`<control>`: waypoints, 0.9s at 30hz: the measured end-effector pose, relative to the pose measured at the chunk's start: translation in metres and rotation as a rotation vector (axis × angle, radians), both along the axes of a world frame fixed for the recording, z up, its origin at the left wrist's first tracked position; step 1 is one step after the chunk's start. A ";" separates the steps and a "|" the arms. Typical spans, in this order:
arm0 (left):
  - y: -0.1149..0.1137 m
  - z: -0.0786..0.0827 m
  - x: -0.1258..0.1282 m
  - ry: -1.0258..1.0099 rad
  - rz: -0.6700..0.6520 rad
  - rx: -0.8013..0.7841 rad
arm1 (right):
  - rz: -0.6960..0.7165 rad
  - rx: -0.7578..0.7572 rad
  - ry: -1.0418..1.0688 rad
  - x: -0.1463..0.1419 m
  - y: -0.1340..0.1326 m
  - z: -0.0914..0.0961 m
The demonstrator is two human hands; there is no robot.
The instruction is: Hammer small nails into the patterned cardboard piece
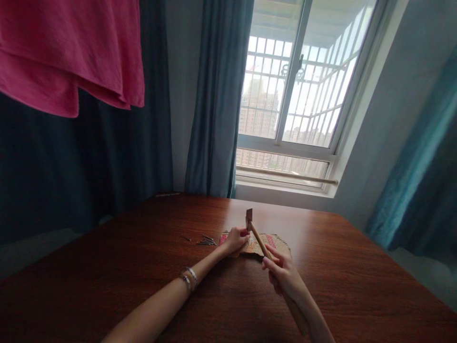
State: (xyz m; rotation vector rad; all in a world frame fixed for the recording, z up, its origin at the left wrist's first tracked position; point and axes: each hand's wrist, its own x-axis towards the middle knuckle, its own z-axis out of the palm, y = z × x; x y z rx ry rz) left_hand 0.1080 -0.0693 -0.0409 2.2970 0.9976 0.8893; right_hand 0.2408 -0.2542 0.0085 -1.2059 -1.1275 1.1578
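Note:
My right hand (283, 271) is wrapped around the wooden handle of a hammer (259, 241). The hammer's head is raised and close to the fingers of my left hand (236, 239). That hand rests over the left part of a torn piece of printed cardboard (282, 244), its thumb and fingers pinched together. Whatever sits between those fingertips is too small or hidden to make out. Several nails (207, 240) lie in a loose bunch on the table, left of my left hand, with a single nail (186, 238) apart from them.
The dark wooden table (171, 290) reaches to the wall below a barred window (285, 95). Blue curtains (217, 95) hang on both sides. At upper left hangs a pink cloth (71, 52). A pale rod (285, 175) crosses the lower window.

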 end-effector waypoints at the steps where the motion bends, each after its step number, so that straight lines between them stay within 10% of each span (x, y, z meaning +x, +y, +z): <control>1: 0.000 0.000 0.000 0.002 -0.006 0.010 | -0.001 0.003 0.001 0.000 0.000 -0.001; 27: -0.004 0.006 -0.001 0.036 -0.006 0.011 | -0.012 0.006 0.031 0.005 0.000 -0.001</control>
